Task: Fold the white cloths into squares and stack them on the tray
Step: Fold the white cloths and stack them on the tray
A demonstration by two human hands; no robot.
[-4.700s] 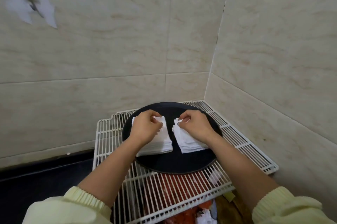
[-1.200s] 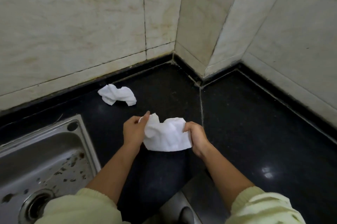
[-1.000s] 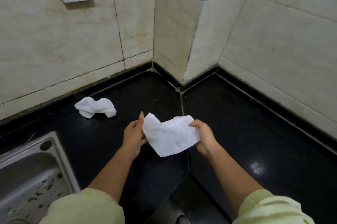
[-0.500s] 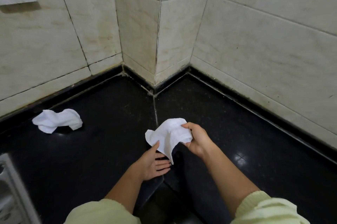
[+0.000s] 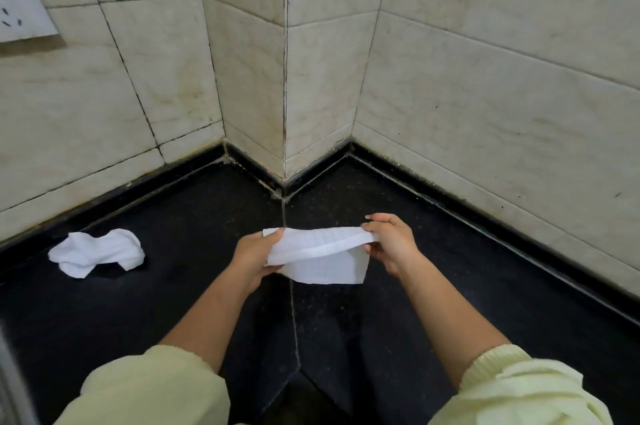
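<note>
A white cloth (image 5: 322,256) is stretched flat between my two hands above the black counter (image 5: 194,286). My left hand (image 5: 254,255) grips its left edge and my right hand (image 5: 389,241) pinches its right edge, with the top part folded over toward me. A second white cloth (image 5: 97,251) lies crumpled on the counter at the left, apart from both hands. The tray is out of view.
Beige tiled walls (image 5: 311,78) form a jutting corner right behind the counter. A white wall socket (image 5: 20,5) sits at the upper left. A strip of the steel sink's rim (image 5: 14,383) shows at the lower left edge.
Half a second ago only my right hand held the bunched cloth; now my left hand grips it too and it is pulled out flat. The view has turned right, away from the sink.
</note>
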